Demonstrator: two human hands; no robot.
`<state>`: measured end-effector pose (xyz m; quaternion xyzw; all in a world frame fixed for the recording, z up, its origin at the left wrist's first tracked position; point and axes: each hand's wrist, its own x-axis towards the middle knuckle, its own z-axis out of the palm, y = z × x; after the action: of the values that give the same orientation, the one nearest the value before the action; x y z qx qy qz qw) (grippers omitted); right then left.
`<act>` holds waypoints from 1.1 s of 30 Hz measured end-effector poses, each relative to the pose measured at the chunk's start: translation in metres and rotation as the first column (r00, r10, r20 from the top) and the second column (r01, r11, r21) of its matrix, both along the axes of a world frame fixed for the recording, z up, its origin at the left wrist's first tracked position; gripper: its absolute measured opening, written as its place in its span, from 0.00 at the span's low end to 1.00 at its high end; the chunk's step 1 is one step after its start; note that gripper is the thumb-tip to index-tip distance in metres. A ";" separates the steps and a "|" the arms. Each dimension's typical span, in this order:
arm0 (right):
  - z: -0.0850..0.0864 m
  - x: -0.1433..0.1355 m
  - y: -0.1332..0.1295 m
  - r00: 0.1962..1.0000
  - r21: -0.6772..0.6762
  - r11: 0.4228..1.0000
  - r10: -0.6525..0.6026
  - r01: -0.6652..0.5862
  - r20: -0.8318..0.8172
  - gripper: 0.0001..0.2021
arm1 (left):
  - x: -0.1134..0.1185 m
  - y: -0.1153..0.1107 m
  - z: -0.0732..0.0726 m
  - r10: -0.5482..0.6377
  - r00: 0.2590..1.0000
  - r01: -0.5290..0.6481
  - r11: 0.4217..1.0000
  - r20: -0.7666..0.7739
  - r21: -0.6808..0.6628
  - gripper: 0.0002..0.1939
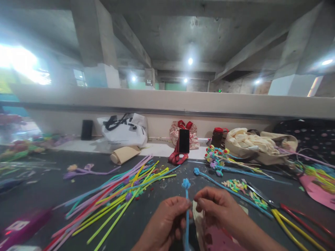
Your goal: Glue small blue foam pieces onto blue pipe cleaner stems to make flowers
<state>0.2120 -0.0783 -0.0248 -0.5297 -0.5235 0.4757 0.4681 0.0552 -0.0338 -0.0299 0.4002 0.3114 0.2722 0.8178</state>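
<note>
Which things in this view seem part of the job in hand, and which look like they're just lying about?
Likely part of the job: blue fuzzy stem in the left hand; loose coloured stems; short cut pieces; yellow-handled tool.

Likely just lying about: black phone; white bag; red-lidded bottle.

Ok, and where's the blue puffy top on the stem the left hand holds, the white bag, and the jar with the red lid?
Blue puffy top (186,183): head view, middle of the puff.
White bag (128,136): head view, on its front.
Jar (217,138): head view, on its dark body.
</note>
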 end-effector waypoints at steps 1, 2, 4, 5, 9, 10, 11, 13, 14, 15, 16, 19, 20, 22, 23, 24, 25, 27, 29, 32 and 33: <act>-0.002 0.001 0.000 1.000 0.004 1.000 -0.004 0.004 0.012 0.08 | -0.001 0.000 0.002 0.028 1.000 -0.028 0.999 0.007 -0.015 0.12; -0.003 0.002 0.000 0.999 0.008 1.000 -0.015 0.015 0.028 0.08 | -0.002 0.000 0.004 0.061 0.998 -0.061 0.998 0.014 -0.030 0.11; 0.001 0.002 -0.001 0.998 0.019 0.999 -0.031 0.030 0.062 0.09 | -0.005 -0.001 0.010 0.126 0.992 -0.124 0.991 0.028 -0.058 0.10; 0.005 0.001 -0.003 0.996 0.033 0.999 -0.034 0.032 0.080 0.10 | -0.007 -0.001 0.013 0.164 0.986 -0.161 0.985 0.042 -0.060 0.10; 0.027 -0.015 -0.007 0.979 0.080 0.994 0.061 -0.078 0.196 0.24 | -0.014 -0.002 0.022 0.173 0.977 -0.170 0.985 0.126 -0.034 0.09; 0.031 -0.020 -0.006 0.966 0.080 0.987 0.114 -0.136 0.233 0.27 | -0.015 -0.002 0.023 0.147 0.977 -0.146 0.989 0.152 -0.018 0.08; 0.034 -0.025 -0.004 0.951 0.089 0.978 0.160 -0.189 0.265 0.27 | -0.016 -0.002 0.024 0.119 0.977 -0.120 0.993 0.175 0.000 0.08; 0.038 -0.030 0.002 0.938 0.119 0.966 0.187 -0.230 0.294 0.19 | -0.017 -0.001 0.026 0.087 0.976 -0.095 0.995 0.198 0.034 0.07; 0.039 -0.030 0.006 0.940 0.132 0.968 0.165 -0.212 0.299 0.13 | -0.018 -0.001 0.027 0.093 0.976 -0.104 0.993 0.195 0.046 0.07; 0.039 -0.027 0.010 0.942 0.135 0.975 0.127 -0.176 0.311 0.08 | -0.019 0.000 0.028 0.119 0.974 -0.131 0.990 0.191 0.048 0.07; 0.039 -0.022 0.014 0.934 0.139 0.981 0.081 -0.137 0.347 0.06 | -0.021 0.002 0.030 0.158 0.969 -0.169 0.985 0.188 0.041 0.06; 0.037 -0.001 0.021 0.865 0.169 0.983 -0.025 -0.069 0.502 0.07 | -0.028 0.007 0.037 0.275 0.943 -0.281 0.960 0.188 0.002 0.03; 0.035 0.005 0.022 0.841 0.171 0.983 -0.034 -0.070 0.540 0.07 | -0.031 0.008 0.040 0.300 0.936 -0.303 0.953 0.184 -0.009 0.02; 0.029 0.015 0.021 0.794 0.166 0.982 -0.026 -0.095 0.607 0.09 | -0.039 0.011 0.044 0.335 0.928 -0.336 0.942 0.163 -0.023 0.02; 0.026 0.017 0.020 0.764 0.163 0.980 -0.015 -0.118 0.645 0.09 | -0.043 0.011 0.046 0.347 0.926 -0.347 0.937 0.149 -0.029 0.03; 0.023 0.017 0.019 0.727 0.163 0.976 -0.004 -0.148 0.687 0.09 | -0.047 0.012 0.047 0.355 0.924 -0.353 0.935 0.140 -0.037 0.03; 0.020 0.016 0.018 0.683 0.164 0.969 0.008 -0.187 0.730 0.09 | -0.051 0.013 0.048 0.360 0.923 -0.358 0.933 0.134 -0.043 0.04; 0.015 0.008 0.019 0.582 0.162 0.943 0.040 -0.291 0.813 0.08 | -0.058 0.015 0.048 0.365 0.921 -0.362 0.931 0.136 -0.046 0.05; 0.013 -0.003 0.021 0.475 0.136 0.898 0.089 -0.418 0.875 0.10 | -0.063 0.017 0.047 0.368 0.920 -0.365 0.930 0.136 -0.044 0.05; 0.012 -0.017 0.029 0.338 0.063 0.827 0.157 -0.558 0.928 0.14 | -0.070 0.021 0.044 0.374 0.919 -0.372 0.927 0.124 -0.044 0.04; 0.012 -0.020 0.032 0.304 0.041 0.814 0.169 -0.579 0.938 0.15 | -0.071 0.022 0.043 0.373 0.919 -0.371 0.928 0.124 -0.045 0.03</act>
<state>0.1917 -0.0459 -0.0127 -0.4586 -0.8801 0.0996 0.0720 -0.0161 -0.0114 0.0129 0.3066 0.3304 0.4449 0.7738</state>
